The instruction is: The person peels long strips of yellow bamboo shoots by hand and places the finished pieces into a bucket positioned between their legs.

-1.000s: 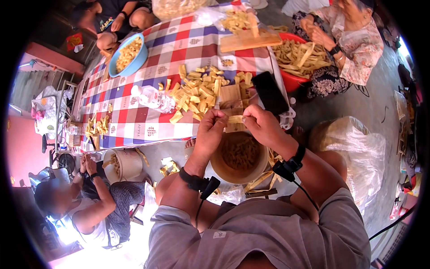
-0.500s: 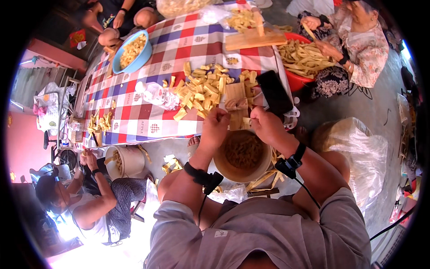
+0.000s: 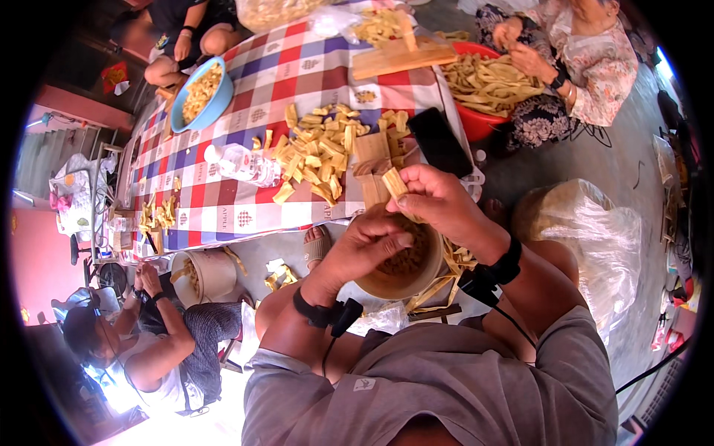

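Note:
My right hand (image 3: 424, 193) holds a short pale-yellow dried piece (image 3: 396, 186) between thumb and fingers, above a round tub (image 3: 425, 271) of similar pieces. My left hand (image 3: 372, 241) is lower, over the tub, fingers loosely curled and thumb apart, with nothing visible in it. Just beyond my hands, a wooden block (image 3: 369, 149) stands on the checked tablecloth (image 3: 290, 74) beside a loose heap of yellow pieces (image 3: 316, 149).
A clear bottle (image 3: 245, 165), black phone (image 3: 439, 149) and blue basin (image 3: 201, 97) rest on the table. A red basin (image 3: 491, 89) of long strips is beside a person (image 3: 595, 67). Others sit upper left and lower left (image 3: 141, 342). A plastic-covered sack (image 3: 587, 238) stands right.
My left hand has dropped down and rightward over the tub. My right hand has risen and shifted slightly left, turning the piece upright. The person beside the red basin has moved their hands.

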`<state>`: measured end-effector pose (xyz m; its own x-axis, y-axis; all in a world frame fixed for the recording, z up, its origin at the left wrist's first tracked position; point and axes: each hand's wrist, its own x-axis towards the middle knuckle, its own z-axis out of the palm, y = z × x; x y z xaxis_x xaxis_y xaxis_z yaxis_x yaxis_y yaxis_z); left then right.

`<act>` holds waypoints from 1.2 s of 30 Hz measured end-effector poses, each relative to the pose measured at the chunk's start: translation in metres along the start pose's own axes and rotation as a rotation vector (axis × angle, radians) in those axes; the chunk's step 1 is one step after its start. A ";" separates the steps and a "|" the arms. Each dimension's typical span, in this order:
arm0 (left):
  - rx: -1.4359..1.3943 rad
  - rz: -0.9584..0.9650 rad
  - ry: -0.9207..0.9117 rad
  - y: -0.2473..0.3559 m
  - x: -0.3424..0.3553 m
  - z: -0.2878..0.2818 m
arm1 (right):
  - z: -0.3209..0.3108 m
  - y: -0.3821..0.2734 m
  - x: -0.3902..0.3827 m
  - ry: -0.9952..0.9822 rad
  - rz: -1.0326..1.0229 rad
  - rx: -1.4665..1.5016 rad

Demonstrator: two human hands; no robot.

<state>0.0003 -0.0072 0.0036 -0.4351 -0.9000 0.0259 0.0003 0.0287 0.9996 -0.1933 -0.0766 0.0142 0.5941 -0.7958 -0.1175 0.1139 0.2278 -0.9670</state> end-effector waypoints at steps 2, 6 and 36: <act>-0.050 -0.046 -0.064 -0.005 -0.002 0.009 | 0.003 -0.005 -0.003 0.006 0.045 0.085; -0.227 -0.129 -0.039 -0.002 -0.003 0.016 | 0.000 -0.008 -0.002 0.068 -0.025 0.025; -0.398 -0.258 0.288 0.014 -0.008 -0.006 | 0.023 -0.006 -0.031 -0.076 -0.490 -0.439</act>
<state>0.0098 -0.0020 0.0173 -0.2026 -0.9401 -0.2741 0.2905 -0.3250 0.9000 -0.1945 -0.0404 0.0288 0.6124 -0.7037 0.3603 0.0598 -0.4133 -0.9086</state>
